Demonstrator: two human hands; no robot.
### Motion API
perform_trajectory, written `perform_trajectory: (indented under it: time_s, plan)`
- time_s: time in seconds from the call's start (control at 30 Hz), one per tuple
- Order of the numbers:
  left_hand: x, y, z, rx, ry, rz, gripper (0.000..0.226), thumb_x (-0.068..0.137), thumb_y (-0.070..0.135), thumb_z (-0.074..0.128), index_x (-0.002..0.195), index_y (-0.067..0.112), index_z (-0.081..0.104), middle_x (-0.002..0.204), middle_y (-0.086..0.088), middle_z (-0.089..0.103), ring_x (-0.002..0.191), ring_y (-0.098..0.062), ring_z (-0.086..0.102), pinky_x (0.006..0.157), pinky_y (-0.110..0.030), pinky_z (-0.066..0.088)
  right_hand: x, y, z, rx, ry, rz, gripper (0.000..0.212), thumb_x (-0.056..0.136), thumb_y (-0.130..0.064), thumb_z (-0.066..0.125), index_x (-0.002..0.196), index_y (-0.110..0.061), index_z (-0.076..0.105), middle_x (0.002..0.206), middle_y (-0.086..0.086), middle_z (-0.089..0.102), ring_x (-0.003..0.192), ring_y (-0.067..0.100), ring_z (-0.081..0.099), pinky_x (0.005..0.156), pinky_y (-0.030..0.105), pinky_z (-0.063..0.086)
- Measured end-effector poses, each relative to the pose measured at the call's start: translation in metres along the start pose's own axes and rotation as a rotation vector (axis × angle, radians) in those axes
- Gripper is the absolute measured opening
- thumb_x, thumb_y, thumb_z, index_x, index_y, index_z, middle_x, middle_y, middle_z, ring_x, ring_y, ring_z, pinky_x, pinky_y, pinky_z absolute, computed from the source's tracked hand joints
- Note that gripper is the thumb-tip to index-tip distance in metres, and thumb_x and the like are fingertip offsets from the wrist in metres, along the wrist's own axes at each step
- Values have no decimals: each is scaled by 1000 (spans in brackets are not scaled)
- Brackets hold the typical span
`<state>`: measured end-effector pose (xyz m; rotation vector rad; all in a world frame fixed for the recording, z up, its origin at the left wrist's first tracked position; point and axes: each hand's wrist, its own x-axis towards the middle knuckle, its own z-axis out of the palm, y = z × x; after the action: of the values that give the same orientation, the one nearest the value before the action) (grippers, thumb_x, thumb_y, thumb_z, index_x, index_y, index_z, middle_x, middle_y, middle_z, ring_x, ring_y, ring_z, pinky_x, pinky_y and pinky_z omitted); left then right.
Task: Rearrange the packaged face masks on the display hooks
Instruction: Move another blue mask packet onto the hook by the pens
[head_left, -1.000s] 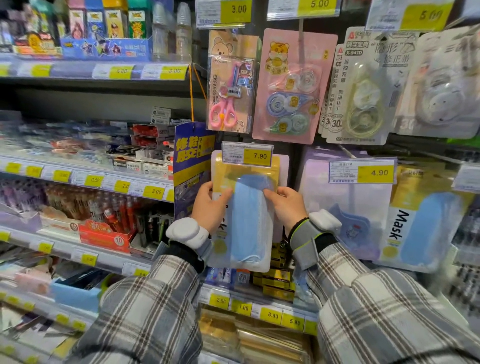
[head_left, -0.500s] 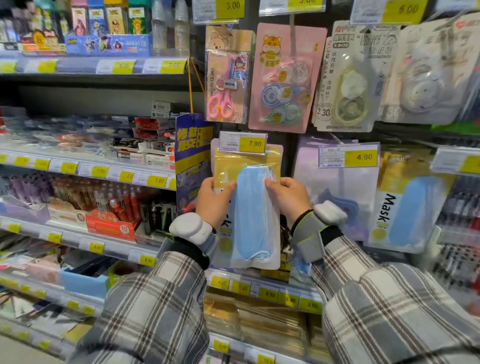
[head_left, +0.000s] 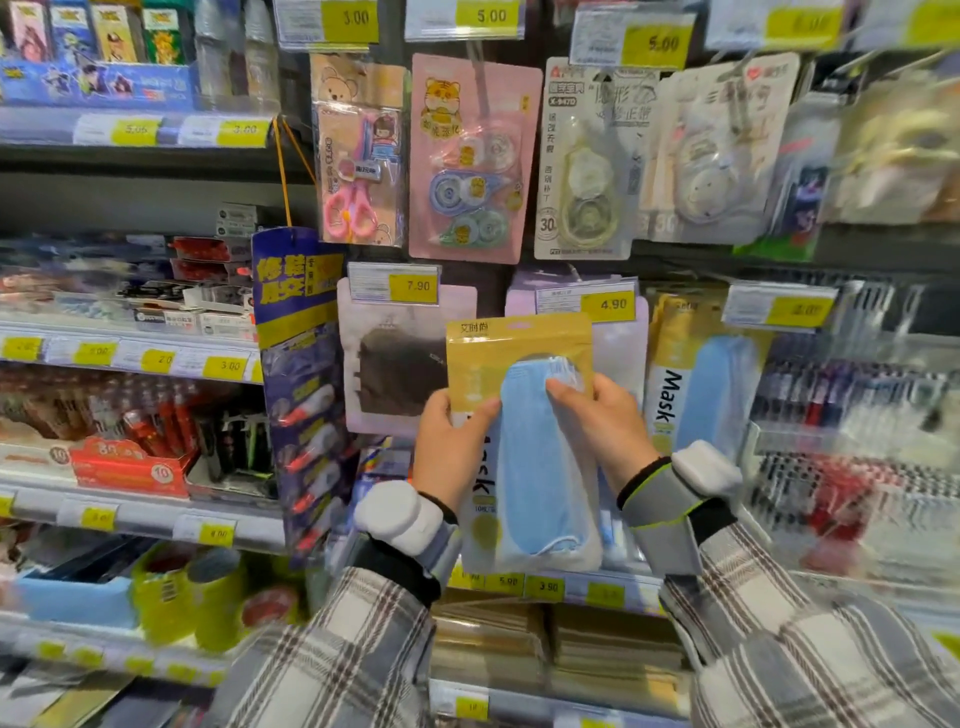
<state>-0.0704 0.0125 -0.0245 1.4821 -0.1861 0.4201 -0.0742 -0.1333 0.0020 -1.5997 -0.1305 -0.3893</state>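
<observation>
A yellow-topped pack of blue face masks (head_left: 524, 457) is held upright in front of the display, off any hook. My left hand (head_left: 449, 447) grips its left edge and my right hand (head_left: 602, 421) grips its right side. Behind it on the left, a pale pack with black masks (head_left: 395, 364) hangs on the hook under the 7.90 tag (head_left: 395, 283). A pale purple pack (head_left: 618, 343) hangs under the 4.90 tag (head_left: 587, 301). Another yellow pack of blue masks marked "Mask" (head_left: 701, 384) hangs to the right.
Scissors (head_left: 358, 156) and correction tape cards (head_left: 475, 156) hang on the hooks above. A dark blue hanging strip of goods (head_left: 301, 364) dangles just left of the mask hooks. Shelves of stationery run along the left, with price rails below.
The blue mask pack has come off the 7.90 hook and moved right, uncovering the black mask pack behind it. Both hands kept their grip and moved right with it.
</observation>
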Motion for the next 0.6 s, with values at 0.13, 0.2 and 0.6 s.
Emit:
perform_trajectory:
  time_s: [0.13,0.2,0.6]
  plan:
    - [-7,6,37,-14,-94,13,16,85,18,61,100,14,60,97,3,68,87,-7,63,72,-16,51,-2,-1,-40,-4,75,9,22,84,-25,64,102,-13,66,95,3,71,88,21,68,80,34,55]
    - [-10,10,54,-2,-136,6,15,84,23,62,98,15,60,100,-2,68,91,-13,65,79,-23,53,-2,-4,-57,-9,126,17,25,82,-26,66,100,-9,65,99,11,71,90,25,67,85,41,54]
    - [-8,35,159,-26,-350,-48,25,83,22,64,104,12,58,98,-3,66,84,-15,61,76,-27,49,-1,-19,-156,51,338,5,8,82,-22,66,87,-16,67,93,7,70,86,26,65,85,42,52]
